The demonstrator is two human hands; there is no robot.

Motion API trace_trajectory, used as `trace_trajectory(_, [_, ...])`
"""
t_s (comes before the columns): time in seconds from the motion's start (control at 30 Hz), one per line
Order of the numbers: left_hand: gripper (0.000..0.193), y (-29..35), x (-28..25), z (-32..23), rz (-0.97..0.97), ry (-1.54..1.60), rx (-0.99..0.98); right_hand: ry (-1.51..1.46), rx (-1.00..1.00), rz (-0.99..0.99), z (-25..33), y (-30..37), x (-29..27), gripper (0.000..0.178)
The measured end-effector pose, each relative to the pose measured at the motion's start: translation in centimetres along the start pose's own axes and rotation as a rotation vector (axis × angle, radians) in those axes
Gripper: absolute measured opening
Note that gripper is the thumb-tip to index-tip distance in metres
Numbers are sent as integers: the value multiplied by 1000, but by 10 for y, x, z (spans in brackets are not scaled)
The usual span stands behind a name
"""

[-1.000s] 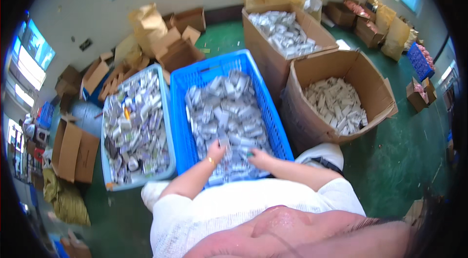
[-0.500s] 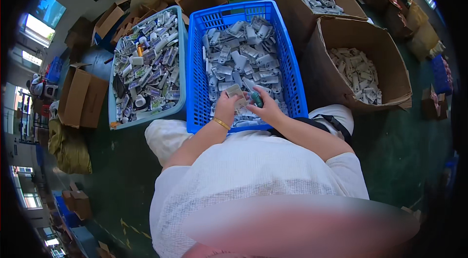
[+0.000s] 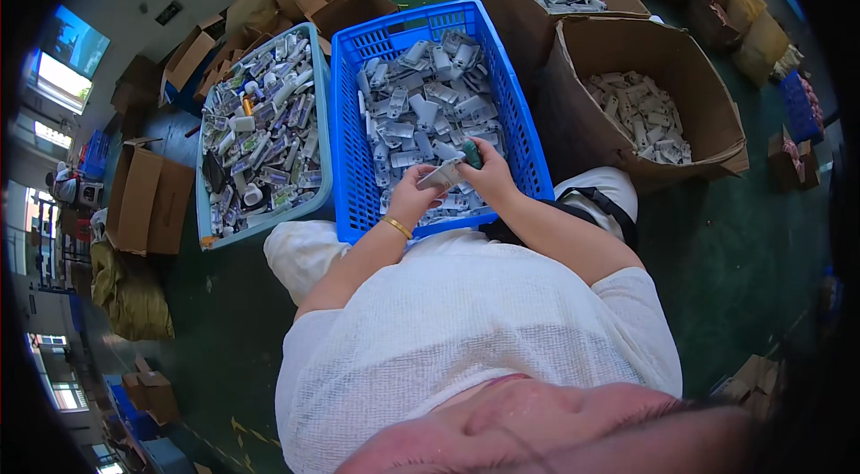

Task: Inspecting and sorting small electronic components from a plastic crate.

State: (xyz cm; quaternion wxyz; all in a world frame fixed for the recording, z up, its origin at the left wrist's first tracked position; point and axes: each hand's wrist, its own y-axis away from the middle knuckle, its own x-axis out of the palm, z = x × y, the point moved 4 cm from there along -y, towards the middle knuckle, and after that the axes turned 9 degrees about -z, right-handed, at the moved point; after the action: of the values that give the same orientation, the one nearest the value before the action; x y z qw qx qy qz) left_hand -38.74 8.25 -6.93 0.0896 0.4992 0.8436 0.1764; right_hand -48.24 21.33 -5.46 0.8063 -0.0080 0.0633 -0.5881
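Over the near part of a blue perforated plastic crate (image 3: 341, 116), my left hand (image 3: 414, 196) is closed on a pale, flat plastic casing (image 3: 440, 176). My right hand (image 3: 491, 176) grips a small tool with a dark green handle (image 3: 471, 152); its working end is hidden, so I cannot tell its exact kind. The fingers of this hand meet the casing's right end. Beneath and beyond both hands, the crate holds a heap of loose white and grey plastic casings (image 3: 426, 111).
Left of the crate stands a light-blue tub (image 3: 326, 133) heaped with mixed small plastic devices. To the right, an open cardboard box (image 3: 573, 107) holds white pieces, and a larger carton (image 3: 506, 12) behind it holds more. An open carton (image 3: 148, 196) and a yellow-green sack (image 3: 130, 295) sit far left.
The casing has turned in my left hand and now slants up toward my right hand. The green-handled tool has tipped more upright. The whole view has shifted slightly as my head moved.
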Motion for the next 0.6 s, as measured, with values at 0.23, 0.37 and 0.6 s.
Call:
trace_trajectory(0.23, [14,-23,-8,-16,-126,-661,753,161,-195,115,33,1,9,45])
trace_trajectory(0.37, [29,-14,-6,-40,-244,-919,1229,159,-215,112,31,1,10,45])
trace_trajectory(0.6, [20,-12,-5,-12,-35,-664,737,284,-268,184,24,7,13,48])
